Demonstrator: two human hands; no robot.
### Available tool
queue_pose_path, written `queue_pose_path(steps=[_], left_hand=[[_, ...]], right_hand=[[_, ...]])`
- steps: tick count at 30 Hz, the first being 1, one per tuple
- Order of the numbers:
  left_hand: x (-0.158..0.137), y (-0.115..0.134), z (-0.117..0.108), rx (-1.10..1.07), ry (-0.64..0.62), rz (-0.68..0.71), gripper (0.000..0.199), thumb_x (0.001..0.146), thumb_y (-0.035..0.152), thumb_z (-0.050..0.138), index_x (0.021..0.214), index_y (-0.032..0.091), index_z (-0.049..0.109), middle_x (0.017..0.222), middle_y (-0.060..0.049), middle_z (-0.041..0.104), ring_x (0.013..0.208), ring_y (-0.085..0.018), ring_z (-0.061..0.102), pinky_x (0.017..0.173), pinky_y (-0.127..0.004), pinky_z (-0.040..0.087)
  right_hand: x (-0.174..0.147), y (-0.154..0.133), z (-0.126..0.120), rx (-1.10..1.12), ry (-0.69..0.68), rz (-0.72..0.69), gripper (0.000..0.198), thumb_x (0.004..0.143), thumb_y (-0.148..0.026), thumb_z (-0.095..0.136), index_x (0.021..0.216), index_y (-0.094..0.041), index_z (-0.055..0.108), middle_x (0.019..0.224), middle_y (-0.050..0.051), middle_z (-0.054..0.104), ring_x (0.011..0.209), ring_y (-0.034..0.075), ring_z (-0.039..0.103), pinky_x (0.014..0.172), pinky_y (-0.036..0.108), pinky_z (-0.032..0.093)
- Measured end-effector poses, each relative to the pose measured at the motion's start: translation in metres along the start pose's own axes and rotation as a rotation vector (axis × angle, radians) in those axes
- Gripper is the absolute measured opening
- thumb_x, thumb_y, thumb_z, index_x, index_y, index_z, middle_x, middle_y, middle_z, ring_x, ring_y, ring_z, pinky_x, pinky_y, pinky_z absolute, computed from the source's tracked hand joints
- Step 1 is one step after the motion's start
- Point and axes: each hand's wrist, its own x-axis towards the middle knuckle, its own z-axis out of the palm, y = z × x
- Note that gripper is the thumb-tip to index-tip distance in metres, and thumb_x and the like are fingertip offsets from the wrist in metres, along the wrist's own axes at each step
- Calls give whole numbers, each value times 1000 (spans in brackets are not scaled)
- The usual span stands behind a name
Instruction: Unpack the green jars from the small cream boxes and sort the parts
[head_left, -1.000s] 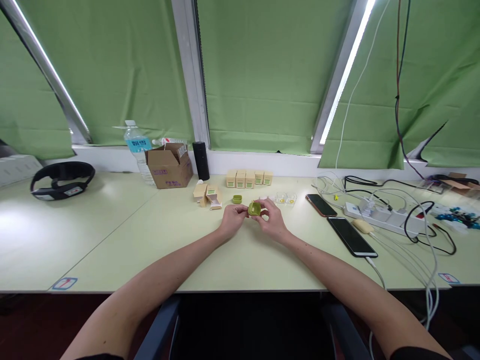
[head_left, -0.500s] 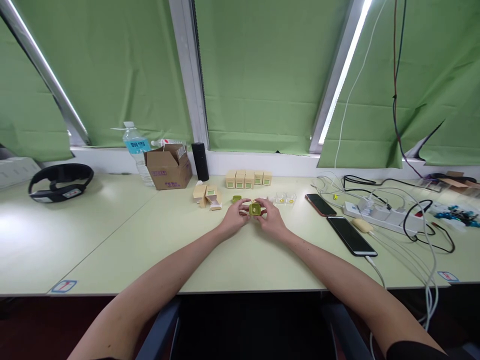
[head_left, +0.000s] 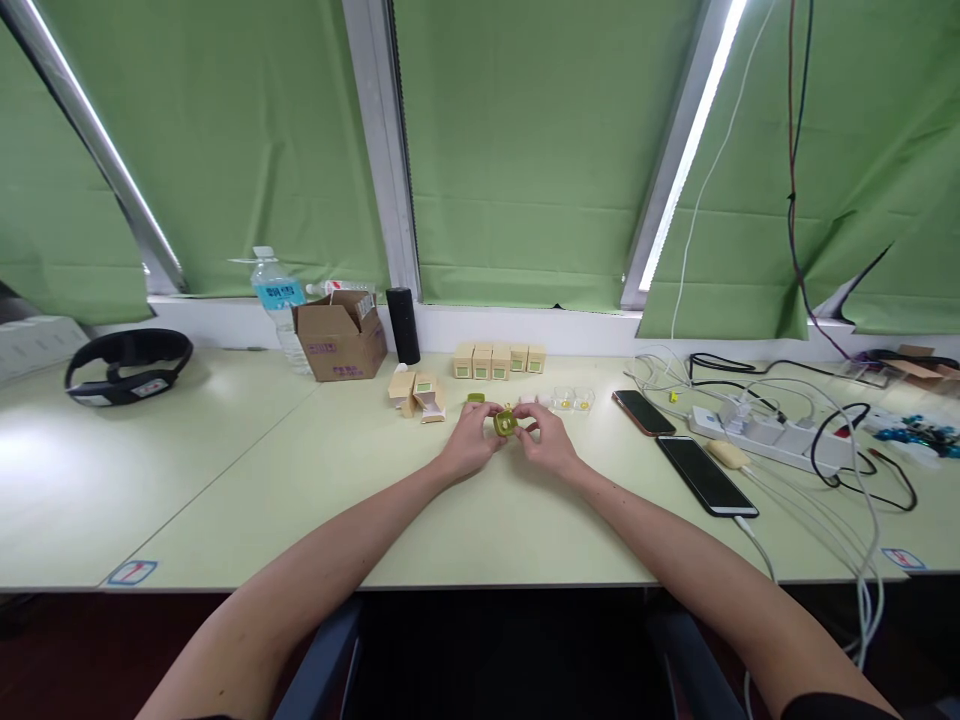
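Observation:
A small olive-green square case (head_left: 505, 423) is held above the table, its hollow side facing me. My left hand (head_left: 472, 438) grips it from the left, thumb and fingers closed on its edge. On the other side, my right hand (head_left: 549, 436) has its fingers pinched at the upper right edge of the case. Just behind my left fingers lies another olive-green piece (head_left: 475, 398), partly covered by them. Small clear containers with yellow bits inside (head_left: 573, 400) sit beyond my right hand. Left of my hands stand opened small cardboard boxes (head_left: 429, 396).
A row of small tan boxes (head_left: 481, 361) stands at the back. Further left are a brown carton (head_left: 341, 338), a black cylinder (head_left: 403, 326), a water bottle (head_left: 279, 300) and a black headset (head_left: 129, 368). Two phones (head_left: 706, 476), a power strip (head_left: 765, 438) and tangled cables fill the right.
The case has tilted and shifted slightly left in my hands. My right fingers have moved a little along its edge. The things on the table have stayed put.

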Motion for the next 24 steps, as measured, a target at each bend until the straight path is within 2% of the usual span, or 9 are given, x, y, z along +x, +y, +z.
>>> queue_pose_path(steps=[2, 3, 9, 13, 18, 21, 24], left_hand=[[-1, 4, -1, 74, -10, 54, 42, 77, 20, 76, 116, 21, 62, 116, -10, 61, 118, -29, 55, 101, -46, 48], [-2, 7, -1, 121, -27, 91, 39, 77, 21, 76, 113, 20, 62, 114, -11, 62, 118, -31, 55, 99, -47, 49], [-9, 14, 3, 372, -98, 256, 23, 81, 24, 71, 100, 20, 60, 100, -12, 65, 105, -34, 55, 85, -46, 49], [-10, 14, 6, 436, -105, 274, 22, 82, 27, 71, 99, 21, 58, 94, -12, 64, 102, -34, 55, 82, -46, 48], [-11, 15, 7, 407, -108, 256, 27, 80, 27, 72, 102, 21, 59, 88, -11, 65, 102, -36, 55, 86, -47, 46], [-12, 16, 7, 386, -110, 228, 38, 79, 30, 74, 112, 20, 59, 99, -13, 67, 108, -37, 53, 92, -49, 44], [-11, 16, 6, 339, -109, 196, 60, 79, 37, 75, 132, 19, 53, 125, -14, 63, 123, -38, 46, 103, -52, 40]], right_hand=[[-1, -1, -1, -99, 24, 18, 5, 85, -24, 65, 88, -25, 69, 114, 7, 71, 113, 29, 61, 85, 46, 56], [-1, -2, -1, -141, 33, 33, 3, 85, -26, 67, 83, -25, 70, 114, 7, 71, 116, 31, 59, 87, 48, 55], [-5, -8, 4, -154, 17, 116, 9, 81, -22, 71, 75, -26, 74, 109, 6, 73, 115, 31, 58, 91, 51, 52], [-5, -9, 5, -148, 7, 147, 13, 79, -16, 69, 73, -27, 74, 106, 5, 73, 114, 30, 57, 91, 50, 51], [-6, -7, 6, -209, 8, 179, 16, 77, -11, 70, 69, -26, 71, 103, 6, 73, 114, 31, 56, 84, 46, 51], [-6, -7, 7, -253, -4, 170, 17, 79, -11, 68, 70, -25, 70, 102, 6, 74, 113, 30, 57, 83, 44, 50], [-6, -9, 5, -305, -34, 161, 15, 81, -11, 65, 74, -23, 70, 105, 7, 73, 114, 28, 56, 83, 40, 49]])
